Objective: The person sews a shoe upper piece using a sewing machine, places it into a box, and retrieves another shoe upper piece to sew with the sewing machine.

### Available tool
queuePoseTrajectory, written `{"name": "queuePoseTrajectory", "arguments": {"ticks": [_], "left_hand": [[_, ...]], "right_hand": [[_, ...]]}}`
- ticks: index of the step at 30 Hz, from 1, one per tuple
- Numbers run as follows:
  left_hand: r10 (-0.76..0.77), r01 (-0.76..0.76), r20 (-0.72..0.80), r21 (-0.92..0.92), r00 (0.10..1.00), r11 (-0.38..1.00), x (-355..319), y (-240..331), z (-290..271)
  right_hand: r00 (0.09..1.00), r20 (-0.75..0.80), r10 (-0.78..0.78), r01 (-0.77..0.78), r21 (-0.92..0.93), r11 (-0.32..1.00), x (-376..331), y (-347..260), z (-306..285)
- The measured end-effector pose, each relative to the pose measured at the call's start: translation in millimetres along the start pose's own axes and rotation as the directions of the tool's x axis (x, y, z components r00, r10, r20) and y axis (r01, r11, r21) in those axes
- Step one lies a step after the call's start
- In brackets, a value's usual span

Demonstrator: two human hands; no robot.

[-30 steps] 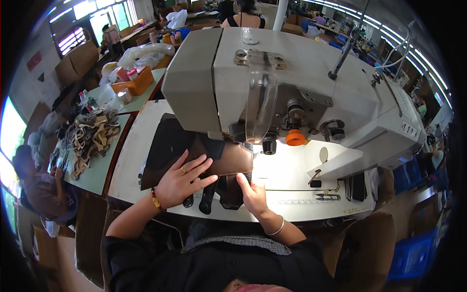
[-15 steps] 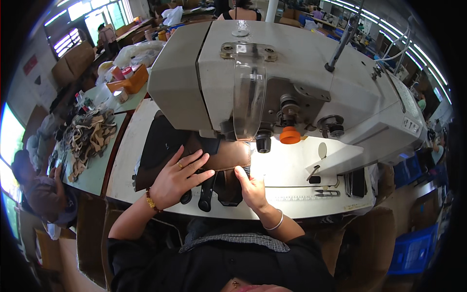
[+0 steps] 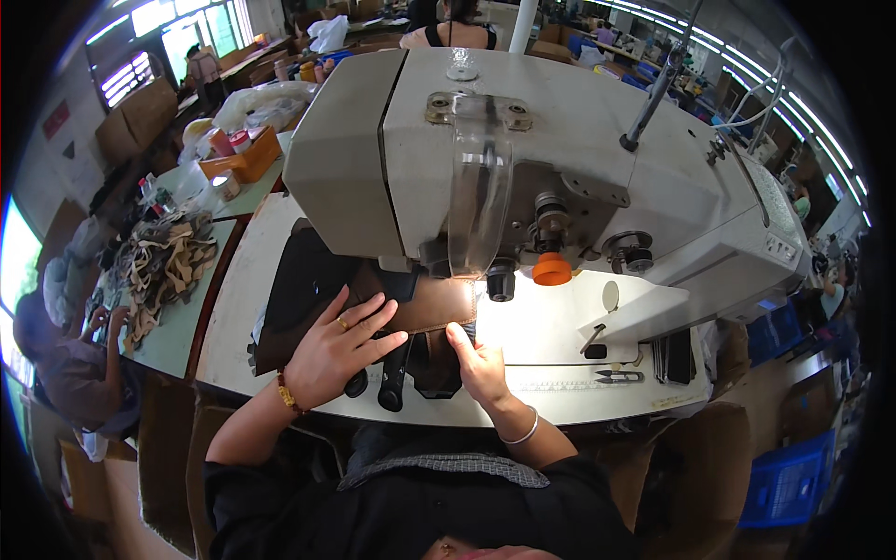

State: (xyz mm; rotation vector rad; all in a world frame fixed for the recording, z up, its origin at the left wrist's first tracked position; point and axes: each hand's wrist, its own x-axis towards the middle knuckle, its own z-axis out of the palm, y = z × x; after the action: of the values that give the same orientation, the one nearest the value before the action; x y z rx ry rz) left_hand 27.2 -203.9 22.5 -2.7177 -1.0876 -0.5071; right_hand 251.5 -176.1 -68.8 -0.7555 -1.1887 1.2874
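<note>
A brown leather piece (image 3: 439,303) with a light stitched edge lies under the head of a grey sewing machine (image 3: 420,168). My left hand (image 3: 331,353) rests flat on it, fingers spread. At its lower right edge my right hand (image 3: 479,369) has its thumb on top, the other fingers mostly hidden beneath, gripping the border. Black material (image 3: 306,271) spreads out at the left of the brown part. Between my hands, a black handle-like part (image 3: 392,378) sticks out toward me. The needle area is hidden behind the machine's clear guard (image 3: 481,201) and black knob (image 3: 501,280).
Thread snips (image 3: 620,377) and a ruler (image 3: 560,384) lie on the white table (image 3: 233,327) to the right. An orange bin (image 3: 245,163) and a pile of leather scraps (image 3: 173,266) occupy the left table. A person (image 3: 79,364) sits there. Blue crates (image 3: 789,481) stand at right.
The view has shifted slightly, moving the machine a little down in the picture. My hands and the leather piece keep nearly the same places relative to each other.
</note>
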Motion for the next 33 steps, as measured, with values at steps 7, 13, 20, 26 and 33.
{"name": "queuePoseTrajectory", "arguments": {"ticks": [7, 13, 20, 26, 33], "left_hand": [[-0.013, 0.013, -0.008, -0.014, 1.000, 1.000, 1, 5, 1], [0.002, -0.002, -0.024, -0.023, 1.000, 1.000, 2, -7, 4], [0.014, -0.016, -0.050, -0.029, 0.999, 0.999, -1, -9, 5], [0.017, -0.019, -0.027, -0.075, 0.999, 0.997, -2, -11, 5], [0.001, 0.039, 0.320, -0.118, 0.948, 0.992, 0, -6, -18]], "right_hand": [[1.000, 0.021, -0.008, 0.009, -0.022, 1.000, 0, 6, -5], [1.000, 0.006, 0.018, -0.018, 0.008, 1.000, 1, -2, 4], [0.999, 0.034, 0.017, -0.016, -0.038, 0.999, -4, 7, -1], [0.996, 0.031, 0.080, -0.078, -0.041, 0.996, -2, 7, -2], [0.951, 0.309, 0.010, 0.041, -0.157, 0.987, 0, 8, -21]]}}
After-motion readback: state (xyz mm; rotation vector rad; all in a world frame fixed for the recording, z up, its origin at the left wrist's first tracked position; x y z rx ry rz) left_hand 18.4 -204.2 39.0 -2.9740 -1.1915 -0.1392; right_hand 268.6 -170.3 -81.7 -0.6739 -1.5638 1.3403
